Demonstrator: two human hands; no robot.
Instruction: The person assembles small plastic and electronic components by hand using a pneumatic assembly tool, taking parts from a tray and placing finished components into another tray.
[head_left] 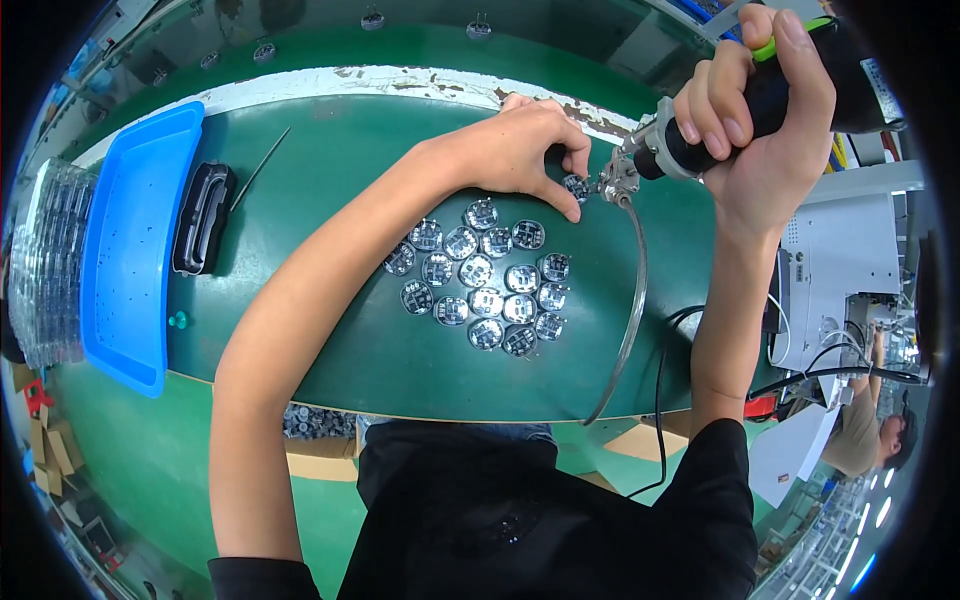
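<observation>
Round part (577,187): my left hand (520,150) is pinching it near the bench (330,150)'s far edge, right hand (775,178) is gripping the tool (845,75); slack fingers could be sending it skidding.

You stand in an electronics assembly workshop, shown by the green workbench (372,375) before you, round circuit modules (477,270) clustered at center frame, stacked clear plastic trays (48,260) at far left, cardboard boxes (63,449) at lower left, and strip lights (883,512) with a co-worker (857,432) at lower right.
</observation>
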